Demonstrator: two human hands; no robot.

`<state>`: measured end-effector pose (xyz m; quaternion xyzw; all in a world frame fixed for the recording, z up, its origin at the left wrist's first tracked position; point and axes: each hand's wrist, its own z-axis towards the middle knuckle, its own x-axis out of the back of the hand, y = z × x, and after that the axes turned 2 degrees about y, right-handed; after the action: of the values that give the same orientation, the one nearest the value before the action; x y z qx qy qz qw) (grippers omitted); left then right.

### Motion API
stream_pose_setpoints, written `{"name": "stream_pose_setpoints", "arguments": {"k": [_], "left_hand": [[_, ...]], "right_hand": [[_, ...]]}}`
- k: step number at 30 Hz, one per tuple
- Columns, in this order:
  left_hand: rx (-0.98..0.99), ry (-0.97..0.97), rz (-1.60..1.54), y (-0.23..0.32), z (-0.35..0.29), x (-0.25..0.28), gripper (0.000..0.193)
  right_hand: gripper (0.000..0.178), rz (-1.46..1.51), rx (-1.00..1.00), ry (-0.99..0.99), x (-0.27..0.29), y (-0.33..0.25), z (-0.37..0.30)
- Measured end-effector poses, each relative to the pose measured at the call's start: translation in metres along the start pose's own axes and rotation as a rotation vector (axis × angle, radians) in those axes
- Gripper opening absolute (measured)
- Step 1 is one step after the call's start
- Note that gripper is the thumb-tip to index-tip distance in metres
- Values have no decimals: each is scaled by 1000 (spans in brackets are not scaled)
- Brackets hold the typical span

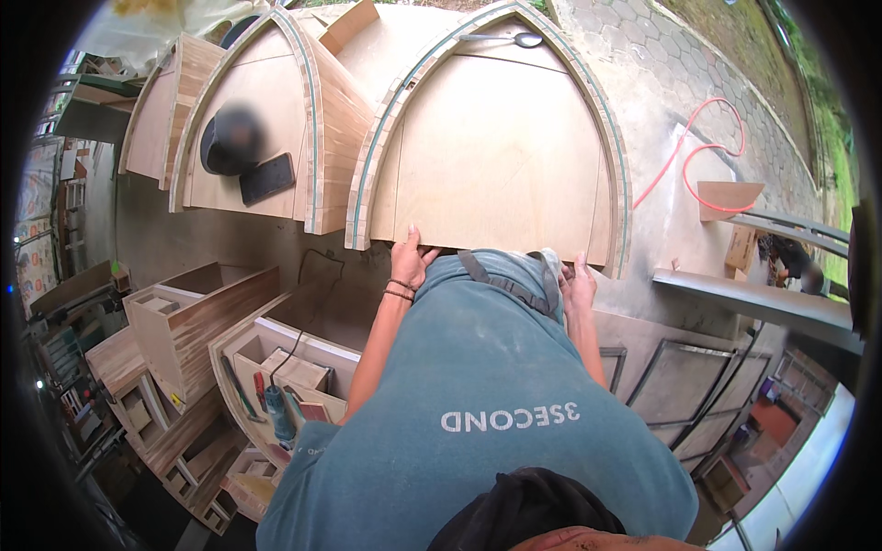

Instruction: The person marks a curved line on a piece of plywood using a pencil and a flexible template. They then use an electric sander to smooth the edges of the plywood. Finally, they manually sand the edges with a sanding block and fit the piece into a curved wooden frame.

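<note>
In front of me lies a large pointed-arch wooden piece, its curved rim [366,174] striped with a teal line. A pale plywood panel [501,147] fills its inside. My left hand [411,261], with dark bands at the wrist, grips the panel's near edge left of my body, fingertips over the top. Near the right end of that same edge, my right hand [578,283] is closed, its fingers partly hidden. At the arch's tip rests a slim silver tool with a dark oval loop [528,40], its kind unclear.
Leftward stands a similar arched piece [317,138] bearing a black cap-like object [225,142], partly blurred, and a dark flat rectangular device [267,179]. Lower left, a teal power tool [279,418] sits in a wooden cabinet [225,344]. A red hose [686,165] loops at right, beyond a metal beam [753,298].
</note>
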<state>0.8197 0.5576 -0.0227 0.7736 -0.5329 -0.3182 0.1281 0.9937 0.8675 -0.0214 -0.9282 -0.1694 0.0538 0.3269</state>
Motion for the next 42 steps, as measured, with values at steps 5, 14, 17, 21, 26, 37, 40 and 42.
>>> {"name": "stream_pose_setpoints", "arguments": {"k": [5, 14, 17, 21, 26, 37, 40, 42], "left_hand": [[-73, 27, 45, -9, 2, 3, 50], [-162, 40, 40, -19, 8, 4, 41], [-178, 49, 53, -19, 7, 1, 40], [-187, 54, 61, -18, 5, -1, 41], [-181, 71, 133, -15, 4, -1, 44], [-104, 117, 412, -11, 1, 5, 61], [-108, 127, 413, -12, 0, 0, 61], [-108, 121, 427, -8, -4, -3, 63]], "right_hand": [[29, -25, 3, -5, 2, 2, 1], [36, -84, 39, 8, 9, 12, 13], [38, -117, 54, 18, 10, 13, 17], [37, -158, 60, 14, 14, 13, 24], [42, -211, 110, -37, 11, 6, 14], [41, -230, 34, 9, 5, -5, 0], [43, -252, 35, -28, 10, -7, 1], [45, -282, 58, -34, 9, -6, -1]]}}
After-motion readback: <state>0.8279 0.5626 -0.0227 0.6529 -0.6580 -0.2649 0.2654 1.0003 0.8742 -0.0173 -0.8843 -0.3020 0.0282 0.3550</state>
